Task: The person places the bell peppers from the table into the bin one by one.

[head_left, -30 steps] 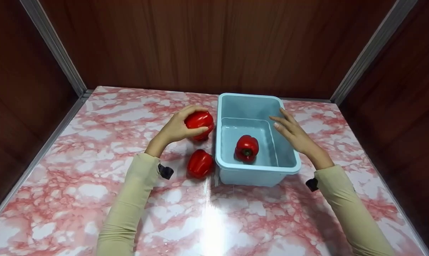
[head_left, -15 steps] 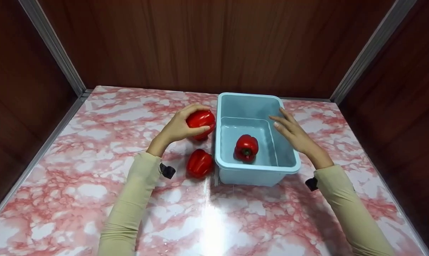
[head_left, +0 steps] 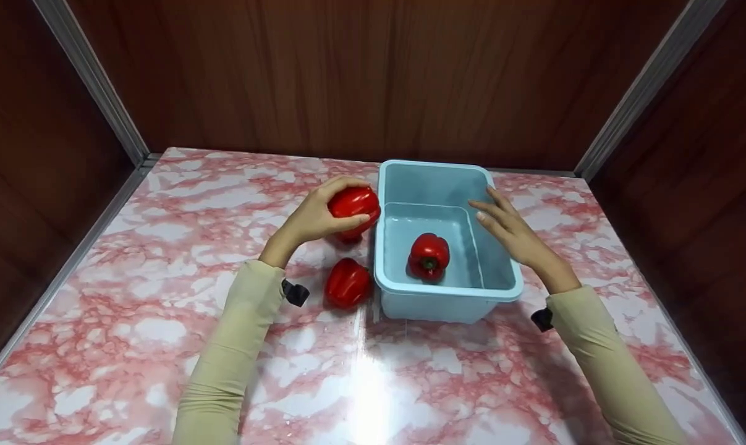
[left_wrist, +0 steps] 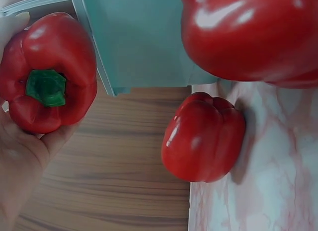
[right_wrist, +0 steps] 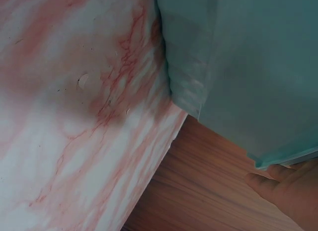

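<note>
My left hand [head_left: 317, 213] grips a red bell pepper [head_left: 355, 204], thumb on the near side and fingers over the far side. Its green stem [left_wrist: 47, 87] shows in the left wrist view. The pepper is raised beside the left rim of a light blue plastic box [head_left: 382, 259]. Another bell pepper [left_wrist: 204, 136] stands on the table beneath it, mostly hidden in the head view. Nearer the front, one more bell pepper [head_left: 348, 283] lies against the box. Inside the box rests a single bell pepper [head_left: 429, 256]. My right hand [head_left: 512, 232], fingers extended, is at the box's right rim.
The table [head_left: 162, 334] has a pink and white marbled top. Brown wood-grain panels [head_left: 261, 74] close off the back and both sides, with grey metal strips [head_left: 94, 74] at the corners. The box stands near the table's back edge.
My left hand has risen slightly and moved right and away toward the box's left rim, carrying the bell pepper. The right hand and the other peppers have stayed put.
</note>
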Tool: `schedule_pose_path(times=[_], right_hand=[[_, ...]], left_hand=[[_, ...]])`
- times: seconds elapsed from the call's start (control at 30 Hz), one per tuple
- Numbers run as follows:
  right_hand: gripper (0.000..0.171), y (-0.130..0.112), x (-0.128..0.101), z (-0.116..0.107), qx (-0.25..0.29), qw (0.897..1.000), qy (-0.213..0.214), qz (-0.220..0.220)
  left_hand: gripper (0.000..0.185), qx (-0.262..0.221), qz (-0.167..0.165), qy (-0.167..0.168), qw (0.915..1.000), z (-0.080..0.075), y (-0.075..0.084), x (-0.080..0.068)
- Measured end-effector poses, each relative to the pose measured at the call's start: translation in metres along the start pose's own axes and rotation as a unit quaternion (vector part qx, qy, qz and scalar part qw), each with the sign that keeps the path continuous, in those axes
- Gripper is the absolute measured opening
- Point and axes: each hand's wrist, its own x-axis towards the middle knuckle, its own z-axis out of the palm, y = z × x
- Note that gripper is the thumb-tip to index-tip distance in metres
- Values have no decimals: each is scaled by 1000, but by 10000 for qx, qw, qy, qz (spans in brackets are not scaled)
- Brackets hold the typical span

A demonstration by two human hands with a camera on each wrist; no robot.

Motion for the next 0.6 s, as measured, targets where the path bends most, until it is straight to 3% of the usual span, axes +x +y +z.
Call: schedule_pose_path(times=[0.6], right_hand=[[47, 1, 0, 0, 38, 10000, -12, 3]], left_hand=[[59, 25, -64, 32, 10000, 0, 8, 3]])
